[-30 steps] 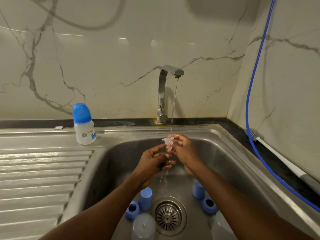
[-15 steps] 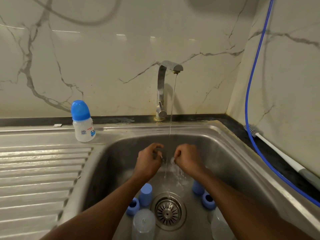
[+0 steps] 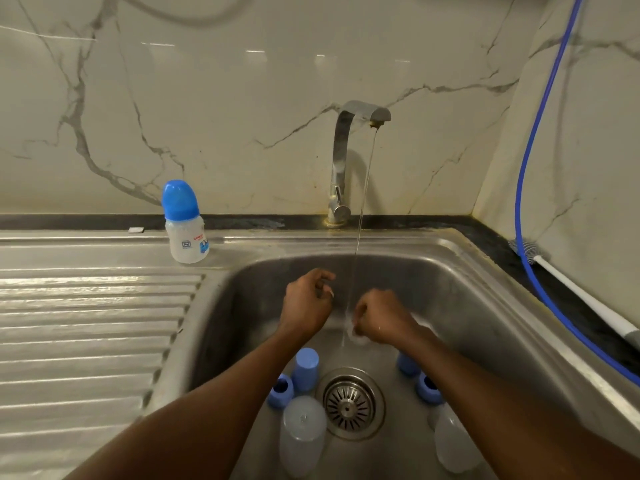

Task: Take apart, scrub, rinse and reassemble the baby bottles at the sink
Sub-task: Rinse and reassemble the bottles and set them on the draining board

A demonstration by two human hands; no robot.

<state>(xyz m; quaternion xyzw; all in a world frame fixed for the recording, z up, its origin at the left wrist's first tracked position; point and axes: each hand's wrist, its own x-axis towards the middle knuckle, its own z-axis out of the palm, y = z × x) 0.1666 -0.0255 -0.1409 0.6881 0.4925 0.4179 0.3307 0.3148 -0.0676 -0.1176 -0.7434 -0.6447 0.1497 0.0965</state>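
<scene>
Mid-frame, under the thin stream (image 3: 363,209) from the tap (image 3: 341,161), the right hand (image 3: 379,318) pinches a blurred clear piece (image 3: 354,336) and the left hand (image 3: 304,306) curls its fingers, around what I cannot tell, while the capped bottle (image 3: 185,225) at upper left carries a blue-and-red label (image 3: 195,244) too small to read, and bottle bodies (image 3: 303,434) and blue caps (image 3: 305,368) lie round the drain (image 3: 349,403).

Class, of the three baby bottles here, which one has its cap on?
The bottle standing on the ledge left of the tap, blue cap on; the two clear bottles in the sink have no caps.
</scene>
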